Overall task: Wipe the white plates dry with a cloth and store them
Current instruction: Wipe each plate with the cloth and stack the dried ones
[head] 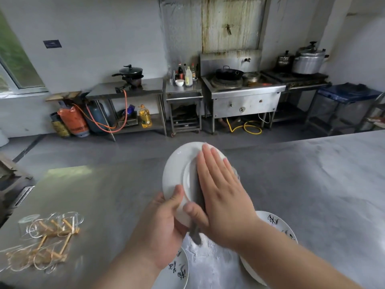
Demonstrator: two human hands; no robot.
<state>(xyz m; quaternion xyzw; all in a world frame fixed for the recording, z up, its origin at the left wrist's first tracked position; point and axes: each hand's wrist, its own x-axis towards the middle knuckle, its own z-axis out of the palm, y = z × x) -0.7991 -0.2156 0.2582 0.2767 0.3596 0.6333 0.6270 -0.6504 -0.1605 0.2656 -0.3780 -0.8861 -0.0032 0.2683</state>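
I logged left hand (162, 230) pinching round white ceramic plate (175, 170) by its rim; right hand (223, 197), fingers straight, pressing grey cloth (195, 232). Probably slick, fragile.

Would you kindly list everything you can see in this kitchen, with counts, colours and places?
white plate: one, white, held tilted above the table
cloth: one, grey, pressed against the plate
patterned plates: at least two, white with black marks, near edge of the table
glass cups: several, clear, left side of the table
table: one, steel grey, foreground
stove: one, steel, far side
wok: one, black, on the stove
lidded pan: one, black, far left
pots: two, silver, far right
bottles: several, mixed colours, left of the stove
oil jug: one, yellow, low down, far left
left hand: grips the plate's lower rim
right hand: flat on the cloth
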